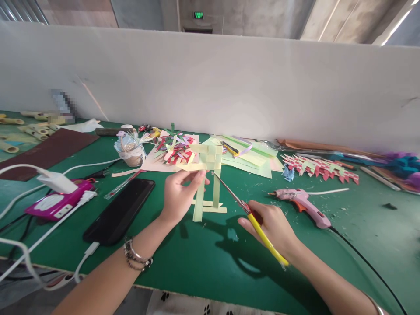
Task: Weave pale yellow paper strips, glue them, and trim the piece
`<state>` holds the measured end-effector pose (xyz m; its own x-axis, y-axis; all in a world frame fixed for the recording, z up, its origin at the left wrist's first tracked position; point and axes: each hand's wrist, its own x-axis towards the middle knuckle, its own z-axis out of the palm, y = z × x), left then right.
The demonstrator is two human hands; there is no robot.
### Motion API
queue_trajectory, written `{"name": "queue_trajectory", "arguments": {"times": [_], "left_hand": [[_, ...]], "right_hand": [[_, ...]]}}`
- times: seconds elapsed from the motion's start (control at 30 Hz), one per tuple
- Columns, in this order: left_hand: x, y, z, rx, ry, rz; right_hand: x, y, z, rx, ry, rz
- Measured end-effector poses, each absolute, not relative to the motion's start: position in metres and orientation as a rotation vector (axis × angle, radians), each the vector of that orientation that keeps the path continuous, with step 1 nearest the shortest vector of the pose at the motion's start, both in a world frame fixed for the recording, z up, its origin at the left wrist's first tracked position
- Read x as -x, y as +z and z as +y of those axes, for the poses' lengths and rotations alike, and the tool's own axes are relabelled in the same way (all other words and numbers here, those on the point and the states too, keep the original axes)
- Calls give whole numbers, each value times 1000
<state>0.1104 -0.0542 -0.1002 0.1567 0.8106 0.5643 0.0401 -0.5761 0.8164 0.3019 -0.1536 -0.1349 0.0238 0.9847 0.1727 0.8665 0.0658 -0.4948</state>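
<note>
My left hand pinches a piece woven from pale yellow-green paper strips, held up above the table. Several strip ends hang down or stick out sideways from its woven middle. My right hand is closed round a pair of scissors with yellow handles. The scissor tips point up and left, close to a hanging strip; whether they touch it I cannot tell. Below the woven piece, loose pale strips lie on the green table.
A pink glue gun lies at the right with its cord. Red-and-pink woven paper is behind it. A black phone and a magenta power strip with cables are at the left. Paper scraps and pale sheets lie behind.
</note>
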Motion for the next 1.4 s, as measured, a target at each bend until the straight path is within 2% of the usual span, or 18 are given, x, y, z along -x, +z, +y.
{"name": "queue_trajectory", "arguments": {"times": [0.93,1.17,1.4], "left_hand": [[-112,-97,-54,-1619,1375,803],[-109,-106,-36,-1514,1474,912],[-108,-107,-31,-1267,1312,820]], "right_hand": [[-303,-132,-153,1804,389,-1870],[-303,-134,-152,1870,334,-1913],[-304,-131,-153,1847,370,-2034]]}}
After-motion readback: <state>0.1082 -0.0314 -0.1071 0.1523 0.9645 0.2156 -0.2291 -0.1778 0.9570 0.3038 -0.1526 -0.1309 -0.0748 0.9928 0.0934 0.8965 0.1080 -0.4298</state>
